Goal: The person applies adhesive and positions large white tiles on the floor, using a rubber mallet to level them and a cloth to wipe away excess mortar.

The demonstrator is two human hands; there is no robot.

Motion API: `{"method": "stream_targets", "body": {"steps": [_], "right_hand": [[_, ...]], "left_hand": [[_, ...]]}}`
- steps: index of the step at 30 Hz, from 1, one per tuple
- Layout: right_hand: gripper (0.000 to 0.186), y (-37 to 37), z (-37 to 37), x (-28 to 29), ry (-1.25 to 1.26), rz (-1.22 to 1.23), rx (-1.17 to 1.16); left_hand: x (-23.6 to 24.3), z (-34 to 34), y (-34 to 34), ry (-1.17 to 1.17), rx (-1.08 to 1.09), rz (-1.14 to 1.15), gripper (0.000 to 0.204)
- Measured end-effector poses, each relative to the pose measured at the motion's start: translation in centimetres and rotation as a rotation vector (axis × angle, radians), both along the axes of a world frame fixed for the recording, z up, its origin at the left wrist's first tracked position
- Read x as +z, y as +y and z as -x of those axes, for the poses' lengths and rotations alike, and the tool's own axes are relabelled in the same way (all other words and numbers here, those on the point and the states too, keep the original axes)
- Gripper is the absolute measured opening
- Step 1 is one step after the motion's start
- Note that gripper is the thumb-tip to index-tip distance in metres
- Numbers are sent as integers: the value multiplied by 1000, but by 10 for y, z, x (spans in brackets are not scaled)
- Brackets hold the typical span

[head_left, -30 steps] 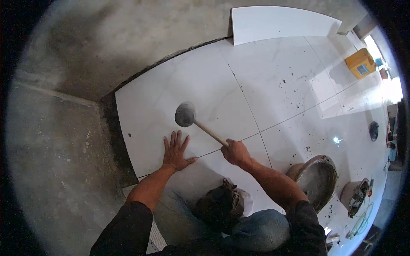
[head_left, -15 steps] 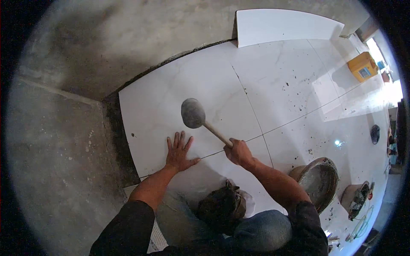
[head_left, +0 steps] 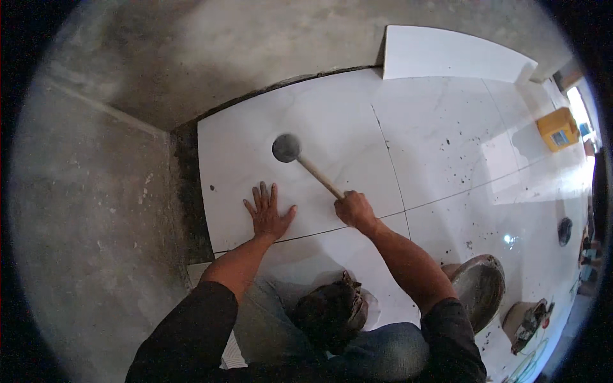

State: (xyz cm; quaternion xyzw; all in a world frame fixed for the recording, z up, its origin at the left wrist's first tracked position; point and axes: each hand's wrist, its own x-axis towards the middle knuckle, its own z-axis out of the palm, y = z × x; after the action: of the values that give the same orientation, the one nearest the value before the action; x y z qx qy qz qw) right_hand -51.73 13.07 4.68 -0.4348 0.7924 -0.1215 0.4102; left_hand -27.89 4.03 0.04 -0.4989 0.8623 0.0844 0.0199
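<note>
Basin (head_left: 495, 287) near right forearm (head_left: 412, 262), outer side. Left hand (head_left: 269, 220) open, fingers spread flat on tile (head_left: 345, 143), just past its near joint (head_left: 313, 235). Right hand (head_left: 357, 212) wrapped round handle of mallet (head_left: 319, 175); head (head_left: 287, 147) over same tile, contact unclear. Wide tile margin from head to left and far edges; dark gap (head_left: 187, 185), then concrete (head_left: 268, 45).

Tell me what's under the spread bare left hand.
A glossy white, faintly veined floor tile shows around the spread bare left hand; the patch directly beneath it is covered and cannot be seen.
</note>
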Motion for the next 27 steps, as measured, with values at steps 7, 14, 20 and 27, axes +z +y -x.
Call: {"method": "stream_targets", "body": {"steps": [7,14,20,27], "right_hand": [[33,-28,4,-21,99,-8,160],[31,-30,-3,-7,119,131,57],[26,-18,-1,-4,98,143,35],[34,36,13,2,58,-112,142]], "left_hand": [[10,7,0,-5,42,-14,89],[10,6,2,-40,70,-46,89],[11,6,2,-66,64,-62,87],[-2,-5,2,-68,-42,74,93]]}}
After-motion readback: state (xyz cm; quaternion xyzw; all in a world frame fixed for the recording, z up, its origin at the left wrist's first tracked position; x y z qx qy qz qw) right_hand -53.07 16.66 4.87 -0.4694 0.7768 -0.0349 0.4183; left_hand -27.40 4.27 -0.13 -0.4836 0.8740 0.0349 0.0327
